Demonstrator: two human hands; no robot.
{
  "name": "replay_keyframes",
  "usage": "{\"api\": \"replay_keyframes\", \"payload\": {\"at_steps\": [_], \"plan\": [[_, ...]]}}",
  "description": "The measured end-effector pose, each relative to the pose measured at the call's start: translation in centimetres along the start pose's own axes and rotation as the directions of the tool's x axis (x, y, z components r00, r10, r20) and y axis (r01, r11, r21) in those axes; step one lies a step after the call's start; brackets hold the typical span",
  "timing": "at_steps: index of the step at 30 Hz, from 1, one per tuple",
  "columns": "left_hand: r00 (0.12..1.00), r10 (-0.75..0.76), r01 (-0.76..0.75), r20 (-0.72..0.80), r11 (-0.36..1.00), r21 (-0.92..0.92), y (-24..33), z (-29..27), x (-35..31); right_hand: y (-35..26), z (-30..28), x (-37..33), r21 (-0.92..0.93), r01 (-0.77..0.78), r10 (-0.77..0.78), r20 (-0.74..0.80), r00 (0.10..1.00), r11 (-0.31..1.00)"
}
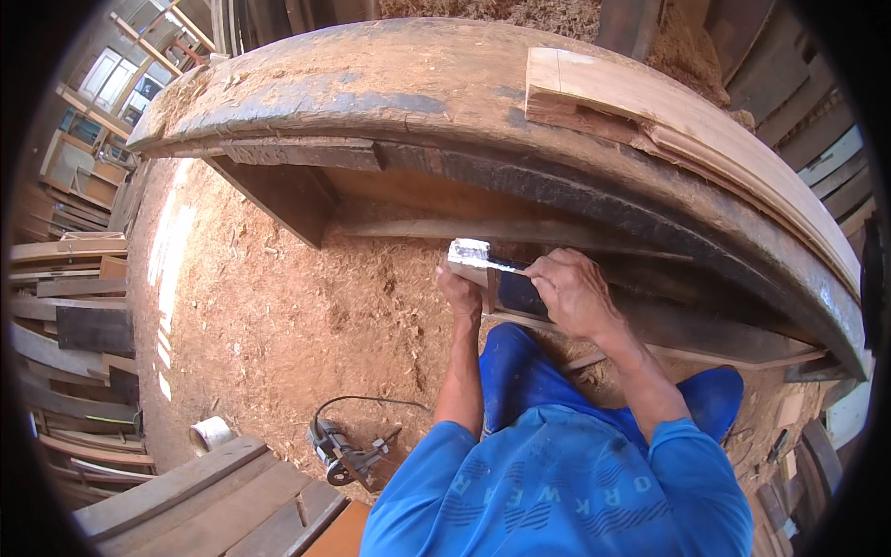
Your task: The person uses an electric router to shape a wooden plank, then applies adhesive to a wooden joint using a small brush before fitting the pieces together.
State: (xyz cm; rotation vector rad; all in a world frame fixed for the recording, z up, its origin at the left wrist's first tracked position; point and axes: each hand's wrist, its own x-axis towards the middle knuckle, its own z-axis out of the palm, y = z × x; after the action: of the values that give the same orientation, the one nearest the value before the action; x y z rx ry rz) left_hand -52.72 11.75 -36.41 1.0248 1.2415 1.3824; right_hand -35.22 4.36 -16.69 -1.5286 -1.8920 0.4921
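My right hand [574,295] is closed around the handle of a thin, dark-handled brush [506,267] smeared with white paste. My left hand [460,290] grips a wooden piece [475,275] from the left, its upper end close to my knees and below the bench edge. White paste [467,249] covers the top of that piece, where the brush meets it; the exact contact is hard to make out. Both hands are in front of a large, curved wooden bench [408,93], and its lower shelf [501,232] lies just beyond them.
A pale, stepped plank [631,93] lies on the bench at the right. On the shaving-strewn floor [278,306] sits a corded power tool [343,455], with a white container [212,433] nearby. Boards [204,492] fill the lower left; stacked timber [83,325] lines the left side.
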Motion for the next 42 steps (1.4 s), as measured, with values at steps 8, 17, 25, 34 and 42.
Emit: {"api": "replay_keyframes", "payload": {"at_steps": [8,17,25,34,42], "plan": [[0.994,0.104,-0.098,-0.035,0.984,0.151,-0.3,0.1,0.6,-0.3,2.0,-1.6,0.148,-0.033,0.058,-0.167,0.984,0.988],[0.987,0.152,-0.14,-0.053,0.975,0.172,-1.0,0.5,2.0,-1.5,-0.5,-4.1,0.321,-0.202,0.22,-0.022,0.975,0.925],[0.998,0.06,-0.055,-0.02,0.98,0.191,-2.8,0.7,4.4,-1.4,-2.3,-8.1,0.374,-0.3,0.315,0.022,0.949,0.878],[0.968,0.251,-0.23,0.026,0.837,0.496,0.1,0.9,0.9,-1.0,-6.1,-12.4,0.303,-0.308,0.309,0.044,0.95,0.902],[0.919,0.391,-0.331,0.042,0.711,0.621,-1.2,-0.1,-7.0,-0.9,-9.5,-15.9,0.483,-0.146,0.266,-0.191,0.945,0.864]]}}
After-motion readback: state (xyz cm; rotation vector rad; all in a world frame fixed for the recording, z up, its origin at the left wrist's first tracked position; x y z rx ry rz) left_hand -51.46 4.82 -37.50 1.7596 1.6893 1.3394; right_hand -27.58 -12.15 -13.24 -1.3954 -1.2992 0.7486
